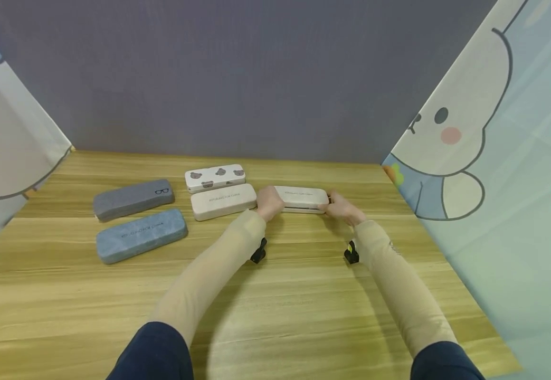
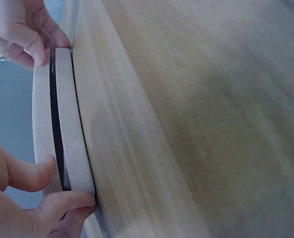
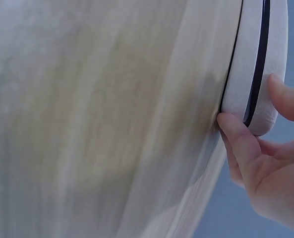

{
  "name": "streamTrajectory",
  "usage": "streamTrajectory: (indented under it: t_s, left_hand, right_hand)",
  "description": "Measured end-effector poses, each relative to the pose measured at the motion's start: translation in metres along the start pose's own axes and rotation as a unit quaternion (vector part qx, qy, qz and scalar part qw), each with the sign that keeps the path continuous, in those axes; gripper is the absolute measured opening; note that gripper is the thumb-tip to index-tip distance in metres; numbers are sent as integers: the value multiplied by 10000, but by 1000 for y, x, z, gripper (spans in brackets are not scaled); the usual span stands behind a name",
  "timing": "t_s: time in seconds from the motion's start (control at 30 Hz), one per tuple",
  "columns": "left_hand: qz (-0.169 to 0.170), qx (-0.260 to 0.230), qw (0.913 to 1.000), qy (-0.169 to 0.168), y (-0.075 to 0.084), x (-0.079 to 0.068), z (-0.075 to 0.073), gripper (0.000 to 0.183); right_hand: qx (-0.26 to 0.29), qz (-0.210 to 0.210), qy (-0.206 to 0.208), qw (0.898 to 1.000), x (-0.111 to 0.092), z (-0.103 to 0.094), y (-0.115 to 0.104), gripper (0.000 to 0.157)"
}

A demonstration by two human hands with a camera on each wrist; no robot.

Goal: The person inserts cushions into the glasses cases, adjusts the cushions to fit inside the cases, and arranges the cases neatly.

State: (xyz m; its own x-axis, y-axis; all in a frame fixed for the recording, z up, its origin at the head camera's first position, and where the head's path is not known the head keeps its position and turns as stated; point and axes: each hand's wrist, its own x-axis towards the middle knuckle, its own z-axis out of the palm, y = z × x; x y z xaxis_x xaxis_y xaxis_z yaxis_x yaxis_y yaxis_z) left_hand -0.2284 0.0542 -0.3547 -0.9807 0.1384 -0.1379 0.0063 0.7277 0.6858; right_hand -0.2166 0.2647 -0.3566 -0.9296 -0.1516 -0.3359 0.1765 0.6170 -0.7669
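A whitish glasses case (image 1: 302,196) with small lettering on its lid lies on the table between both hands. Its lid is slightly raised, and a dark gap runs along the front in the wrist views. My left hand (image 1: 269,203) grips the left end, thumb on the lid (image 2: 41,126) and fingers on the lower half (image 2: 73,124). At the other end, my right hand (image 1: 343,209) holds the case the same way, its thumb against the lid (image 3: 274,54) and a fingertip at the base. What is inside cannot be seen.
Left of the hands lie a cream case (image 1: 223,202), a white bear-print case (image 1: 215,178), a grey case with a glasses drawing (image 1: 134,199) and a blue case (image 1: 141,236). A grey panel (image 1: 228,79) stands behind the wooden table (image 1: 275,327); printed cloth (image 1: 508,211) borders the right.
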Motion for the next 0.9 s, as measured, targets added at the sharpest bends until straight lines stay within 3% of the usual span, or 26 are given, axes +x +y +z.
streamTrajectory:
  t_s: [0.17,0.3,0.5,0.9]
  left_hand:
    - [-58,-48,9999,72,1,0,-1,19]
    - [-160,-38,9997,163,1,-2,-1,6]
    - [-201,144,9990,370,2,-5,-1,31]
    - [-191,42,9995,266,-2,-6,3,29]
  right_hand:
    - [7,40,25,10000,-1,1,-3,64]
    - [-36,2,28,10000,-2,2,-5,65]
    - [11,-75,52,10000,-2,3,-4,64]
    - [-55,-23,311,9995,-6,4,4,69]
